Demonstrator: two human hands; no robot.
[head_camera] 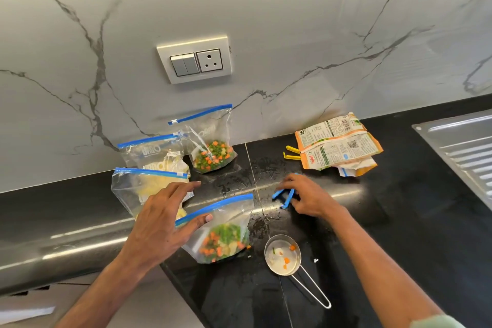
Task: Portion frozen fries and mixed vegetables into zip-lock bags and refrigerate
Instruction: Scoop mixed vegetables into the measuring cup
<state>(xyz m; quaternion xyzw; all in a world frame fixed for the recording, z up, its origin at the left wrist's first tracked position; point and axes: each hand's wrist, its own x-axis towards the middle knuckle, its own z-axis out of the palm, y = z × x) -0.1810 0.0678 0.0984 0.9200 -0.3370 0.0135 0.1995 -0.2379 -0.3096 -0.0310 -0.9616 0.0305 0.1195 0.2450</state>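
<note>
black counter (399, 208); left hand (159, 221) touches vegetable bag (226, 237); right hand (308, 197) grips blue clips (283, 196).

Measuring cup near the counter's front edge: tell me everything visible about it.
The measuring cup is small, round, of shiny metal, with a long wire-loop handle pointing toward the front right. It stands upright on the black counter, just right of the nearer bag of mixed vegetables, not touching it. Inside lie a few leftovers: orange carrot pieces, a pale bit, a green scrap. Nothing else touches it.

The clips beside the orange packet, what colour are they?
The clips are yellow, clearest in the head view.
</note>
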